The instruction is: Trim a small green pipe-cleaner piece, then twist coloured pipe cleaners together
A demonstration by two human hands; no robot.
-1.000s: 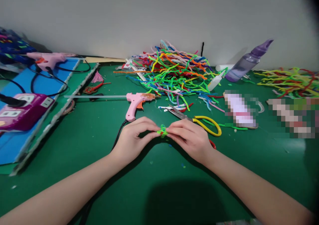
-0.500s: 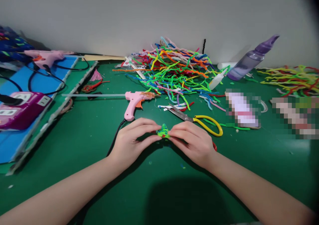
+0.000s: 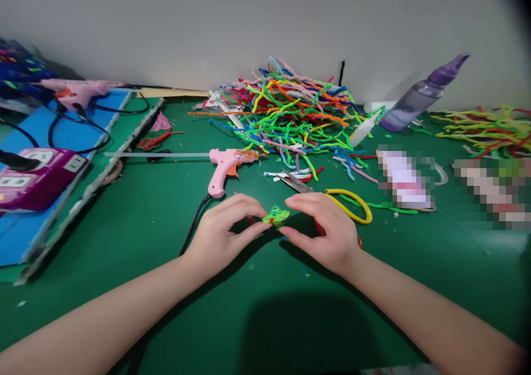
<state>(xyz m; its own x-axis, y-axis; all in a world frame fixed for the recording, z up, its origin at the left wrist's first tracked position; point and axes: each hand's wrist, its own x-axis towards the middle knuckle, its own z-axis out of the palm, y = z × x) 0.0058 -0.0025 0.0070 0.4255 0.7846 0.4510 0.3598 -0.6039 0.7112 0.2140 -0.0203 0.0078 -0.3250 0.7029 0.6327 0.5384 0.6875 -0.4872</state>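
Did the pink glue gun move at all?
No. The pink glue gun lies just as before, its nozzle toward the pipe-cleaner pile.

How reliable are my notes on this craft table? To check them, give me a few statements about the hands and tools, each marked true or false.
1. The left hand and right hand pinch a small green pipe-cleaner piece between their fingertips. True.
2. The left hand holds the pink glue gun. False: it lies on the green table, beyond the left hand and apart from it.
3. The yellow-handled scissors lie on the table just beyond the right hand. True.
4. The purple bottle stands upright. False: it is tilted over at the back right, by the wall.
5. The pile of pipe cleaners is all one colour. False: it mixes green, orange, blue, red and pink.
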